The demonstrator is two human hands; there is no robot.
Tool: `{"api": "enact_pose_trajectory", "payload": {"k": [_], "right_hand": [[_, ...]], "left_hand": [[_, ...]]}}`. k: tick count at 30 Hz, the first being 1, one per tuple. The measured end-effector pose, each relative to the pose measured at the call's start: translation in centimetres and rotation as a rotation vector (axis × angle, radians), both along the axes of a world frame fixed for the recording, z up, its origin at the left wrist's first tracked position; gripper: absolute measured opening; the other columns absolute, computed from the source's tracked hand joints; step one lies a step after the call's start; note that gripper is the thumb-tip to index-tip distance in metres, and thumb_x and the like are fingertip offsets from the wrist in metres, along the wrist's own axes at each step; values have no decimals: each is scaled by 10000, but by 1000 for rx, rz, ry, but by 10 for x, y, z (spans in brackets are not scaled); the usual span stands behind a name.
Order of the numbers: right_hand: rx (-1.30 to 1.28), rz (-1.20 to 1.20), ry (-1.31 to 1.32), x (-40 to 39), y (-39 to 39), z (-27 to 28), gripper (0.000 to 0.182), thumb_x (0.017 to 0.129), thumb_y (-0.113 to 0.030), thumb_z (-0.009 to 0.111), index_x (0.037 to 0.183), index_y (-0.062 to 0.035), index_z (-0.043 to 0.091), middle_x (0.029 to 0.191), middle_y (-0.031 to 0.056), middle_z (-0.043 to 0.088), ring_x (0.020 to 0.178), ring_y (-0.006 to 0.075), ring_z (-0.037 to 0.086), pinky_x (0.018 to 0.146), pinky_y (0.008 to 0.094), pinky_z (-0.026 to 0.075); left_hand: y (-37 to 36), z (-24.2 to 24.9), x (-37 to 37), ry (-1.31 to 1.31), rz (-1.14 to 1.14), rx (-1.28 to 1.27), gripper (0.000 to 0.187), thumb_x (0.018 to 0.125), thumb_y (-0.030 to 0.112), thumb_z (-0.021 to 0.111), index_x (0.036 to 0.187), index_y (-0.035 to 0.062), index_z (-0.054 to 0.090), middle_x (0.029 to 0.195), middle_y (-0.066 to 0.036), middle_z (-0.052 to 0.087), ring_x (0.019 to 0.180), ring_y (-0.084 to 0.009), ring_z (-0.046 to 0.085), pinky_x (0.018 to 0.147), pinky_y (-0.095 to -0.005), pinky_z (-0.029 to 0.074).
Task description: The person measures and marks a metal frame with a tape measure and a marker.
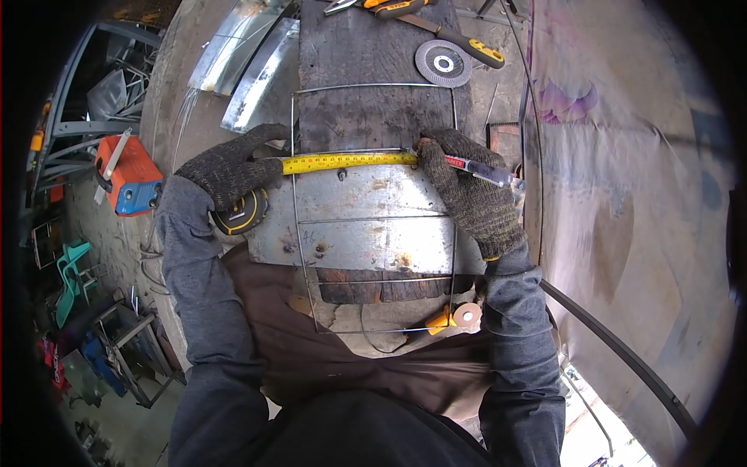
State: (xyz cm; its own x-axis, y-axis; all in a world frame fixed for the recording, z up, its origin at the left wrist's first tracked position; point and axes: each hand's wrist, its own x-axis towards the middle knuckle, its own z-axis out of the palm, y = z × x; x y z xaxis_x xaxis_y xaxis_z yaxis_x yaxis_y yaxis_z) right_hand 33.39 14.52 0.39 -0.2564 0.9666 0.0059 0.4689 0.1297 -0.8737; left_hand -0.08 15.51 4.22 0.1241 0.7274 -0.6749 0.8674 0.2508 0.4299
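Note:
A thin metal wire frame [375, 220] with crossbars lies over a curved sheet of metal [366, 194] on a dark wooden board [350, 54]. Gloved in dark knit, my left hand [233, 167] is closed on the tape measure [243, 214], whose case hangs below the palm. The yellow tape blade [350, 162] stretches across the frame beside a crossbar. My right hand [475, 187], also gloved, pinches the blade's far end and holds a marker [475, 168] against the palm.
A flap disc [443, 63] and a yellow-handled tool [471, 47] rest at the board's far end. Below the frame is an orange grinder [440, 321]. An orange and blue machine [128, 176] stands left; a hanging sheet [622, 194] covers the right side.

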Motion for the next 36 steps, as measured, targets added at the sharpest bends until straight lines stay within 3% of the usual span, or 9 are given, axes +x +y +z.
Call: {"api": "enact_pose_trajectory", "payload": {"k": [2,4,13,23,25,29,31,36], "right_hand": [[28,-3,16,-1,0,-3,261,974,-248,665,1064,-12,728,941,136,743,844,201,723,741,315,569],[73,-35,51,-2,2,-4,312,944,-321,703,990,-16,746,860,162,735,742,245,721,666,349,559],[38,-27,37,-1,2,-5,316,953,-333,695,966,-21,744,795,149,720,655,208,678,601,341,524],[54,-32,82,-2,2,-2,296,956,-307,692,987,-17,738,810,151,718,674,219,685,614,345,530],[9,22,-7,0,3,4,278,988,-265,645,1079,-15,728,970,147,743,869,219,725,773,322,567],[11,34,-16,-4,0,0,275,988,-262,644,1078,-16,728,971,150,741,865,226,724,770,324,567],[64,0,109,-9,-2,-6,261,948,-264,699,987,-8,729,829,160,713,710,242,690,655,362,534],[80,14,62,-14,-1,-6,246,946,-246,696,1003,-8,725,849,159,718,732,259,698,663,363,536]], "left_hand": [[0,5,3,20,23,-30,630,926,337,675,1495,216,434,1054,-173,696,944,-200,670,846,-341,521],[0,6,3,-16,30,-28,636,921,346,678,1496,227,435,1029,-179,697,936,-200,673,834,-343,522],[0,12,8,12,46,-46,626,917,348,679,1488,236,449,995,-178,699,905,-194,677,800,-340,526],[0,10,6,11,41,-42,622,923,330,671,1493,242,439,1026,-170,706,909,-180,675,807,-332,528],[1,9,6,34,17,-43,625,924,334,663,1496,237,432,1064,-173,704,944,-201,679,833,-341,527],[-2,3,1,32,-27,17,623,923,338,656,1494,222,435,1085,-173,702,976,-228,684,862,-355,522],[-2,3,0,-8,-32,35,625,921,344,654,1491,208,436,1084,-179,702,989,-252,689,885,-370,519],[-2,6,3,36,-22,12,619,922,336,652,1488,204,439,1147,-183,685,1016,-263,679,901,-382,517]]}}
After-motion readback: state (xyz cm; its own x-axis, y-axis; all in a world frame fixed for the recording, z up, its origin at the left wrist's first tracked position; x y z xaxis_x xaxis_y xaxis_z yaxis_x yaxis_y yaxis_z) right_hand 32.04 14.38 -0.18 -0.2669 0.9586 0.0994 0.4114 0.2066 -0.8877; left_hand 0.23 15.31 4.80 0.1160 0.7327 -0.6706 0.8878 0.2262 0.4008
